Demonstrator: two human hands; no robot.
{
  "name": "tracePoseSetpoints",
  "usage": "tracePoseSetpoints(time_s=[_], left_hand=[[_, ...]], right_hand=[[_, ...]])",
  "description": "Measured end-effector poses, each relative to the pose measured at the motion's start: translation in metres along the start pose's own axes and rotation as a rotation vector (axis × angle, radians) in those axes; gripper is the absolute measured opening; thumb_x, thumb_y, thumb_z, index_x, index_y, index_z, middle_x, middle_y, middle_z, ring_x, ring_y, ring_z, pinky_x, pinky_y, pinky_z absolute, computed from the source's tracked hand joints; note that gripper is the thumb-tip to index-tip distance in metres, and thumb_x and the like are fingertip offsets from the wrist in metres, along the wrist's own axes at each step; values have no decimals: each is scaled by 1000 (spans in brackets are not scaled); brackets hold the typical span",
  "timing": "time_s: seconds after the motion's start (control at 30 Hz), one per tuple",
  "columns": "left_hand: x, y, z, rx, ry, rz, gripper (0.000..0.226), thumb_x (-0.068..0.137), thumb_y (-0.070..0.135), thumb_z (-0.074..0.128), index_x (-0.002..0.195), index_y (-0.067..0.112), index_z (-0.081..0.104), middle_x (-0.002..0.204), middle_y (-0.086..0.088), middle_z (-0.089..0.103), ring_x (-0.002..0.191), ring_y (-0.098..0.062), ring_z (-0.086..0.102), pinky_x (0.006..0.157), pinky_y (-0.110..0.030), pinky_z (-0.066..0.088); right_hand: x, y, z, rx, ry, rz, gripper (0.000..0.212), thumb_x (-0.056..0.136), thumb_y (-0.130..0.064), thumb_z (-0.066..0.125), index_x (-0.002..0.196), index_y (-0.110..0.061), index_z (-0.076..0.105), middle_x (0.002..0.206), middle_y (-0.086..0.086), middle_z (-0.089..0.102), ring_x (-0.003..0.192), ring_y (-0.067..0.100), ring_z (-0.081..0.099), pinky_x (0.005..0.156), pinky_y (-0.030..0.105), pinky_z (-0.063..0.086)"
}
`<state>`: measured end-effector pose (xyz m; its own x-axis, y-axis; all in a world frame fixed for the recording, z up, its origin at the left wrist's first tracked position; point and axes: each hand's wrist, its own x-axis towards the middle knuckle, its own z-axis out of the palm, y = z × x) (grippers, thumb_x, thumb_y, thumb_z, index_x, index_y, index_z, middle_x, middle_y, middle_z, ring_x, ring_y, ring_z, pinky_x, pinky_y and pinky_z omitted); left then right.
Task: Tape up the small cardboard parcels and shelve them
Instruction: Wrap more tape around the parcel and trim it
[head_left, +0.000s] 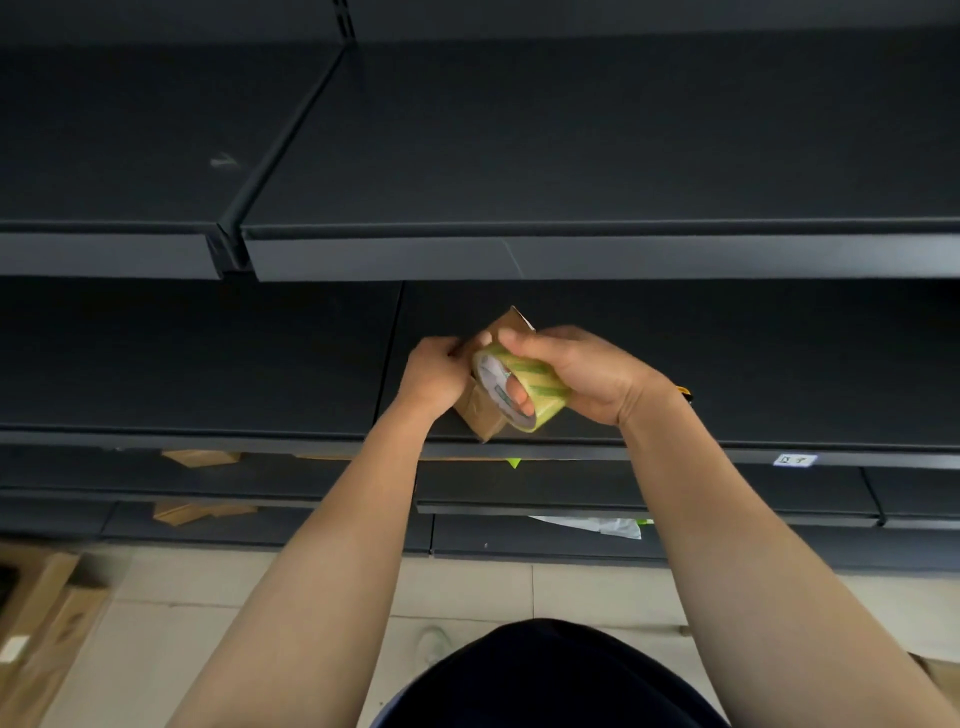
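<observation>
A small cardboard parcel (485, 413) is held over the front part of a dark shelf (208, 364), tilted, one flap sticking up at its far end. My left hand (434, 376) grips the parcel's left side. My right hand (576, 371) grips a roll of clear tape (519, 389) with yellow-green stripes, one finger through its core, and holds the roll against the parcel's top. Most of the parcel is hidden behind both hands and the roll.
A higher dark shelf (571, 254) juts out above the hands. Lower shelves hold flat cardboard pieces (200, 457) (200, 512) and a white sheet (597, 525). Cardboard boxes (41, 613) stand on the tiled floor at the lower left.
</observation>
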<state>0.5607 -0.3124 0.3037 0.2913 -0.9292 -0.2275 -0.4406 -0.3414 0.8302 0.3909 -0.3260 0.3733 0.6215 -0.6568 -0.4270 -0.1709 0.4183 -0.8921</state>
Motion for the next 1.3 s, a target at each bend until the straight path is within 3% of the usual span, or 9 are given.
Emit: tracePoseSetpoints(time_s=[0.1, 0.23, 0.4, 0.53, 0.73, 0.8, 0.93, 1.07, 1.3], left_hand=[[8, -3, -3, -27, 31, 1, 50, 92, 44, 55, 83, -4, 67, 80, -15, 69, 73, -22, 63, 65, -32, 45], [19, -14, -10, 75, 57, -8, 55, 91, 54, 50, 81, 2, 67, 76, -8, 67, 65, -15, 58, 59, -25, 42], [19, -19, -12, 8, 36, -21, 48, 90, 54, 52, 77, 10, 65, 74, -2, 66, 72, -17, 62, 62, -26, 46], [16, -17, -11, -6, 67, -30, 52, 87, 54, 57, 106, 5, 60, 97, -2, 64, 89, -17, 60, 69, -23, 47], [-2, -5, -1, 263, 334, 215, 27, 92, 37, 58, 94, 10, 54, 98, -6, 56, 81, -19, 57, 64, -25, 40], [-9, -3, 2, 338, 339, 237, 35, 91, 45, 54, 100, 11, 53, 100, -6, 59, 85, -22, 61, 63, -26, 41], [-22, 4, 8, 470, 225, 165, 90, 60, 74, 67, 119, 10, 43, 115, -7, 54, 105, -23, 53, 78, -39, 51], [-23, 7, 14, 371, 196, 136, 91, 61, 54, 81, 124, 7, 36, 123, -10, 47, 116, -26, 45, 94, -40, 45], [-8, -1, -20, 64, 93, -13, 57, 63, 48, 78, 106, 25, 47, 96, 9, 55, 83, -3, 54, 60, -22, 42]], right_hand=[[-5, -1, -6, -170, 26, 24, 36, 91, -38, 58, 89, -2, 64, 75, 16, 64, 69, 25, 59, 66, 28, 53], [-6, 26, -13, -354, 111, 152, 42, 97, -35, 50, 85, 2, 65, 48, 4, 59, 46, 17, 54, 71, 32, 50], [10, 56, -9, -407, 190, 237, 41, 94, -36, 53, 74, -2, 64, 44, 4, 58, 39, 13, 52, 45, 12, 42], [29, 69, -10, -414, 203, 234, 44, 95, -37, 53, 84, 4, 66, 46, 6, 59, 43, 17, 54, 52, 19, 48], [38, 66, -17, -491, 213, 224, 44, 95, -38, 51, 77, -1, 65, 51, 8, 62, 43, 17, 56, 60, 24, 49], [38, 65, -19, -469, 220, 224, 42, 95, -37, 53, 78, 0, 64, 52, 9, 62, 43, 18, 56, 55, 24, 49], [41, 60, -18, -544, 200, 229, 42, 95, -36, 51, 70, -4, 61, 49, 6, 63, 42, 16, 58, 51, 21, 47], [41, 59, -16, -585, 181, 207, 44, 95, -39, 50, 68, -6, 61, 50, 3, 64, 45, 15, 60, 57, 23, 51], [19, 40, -16, -517, 65, 66, 62, 79, -67, 55, 76, -7, 69, 59, 0, 66, 62, 12, 64, 81, 29, 48]])
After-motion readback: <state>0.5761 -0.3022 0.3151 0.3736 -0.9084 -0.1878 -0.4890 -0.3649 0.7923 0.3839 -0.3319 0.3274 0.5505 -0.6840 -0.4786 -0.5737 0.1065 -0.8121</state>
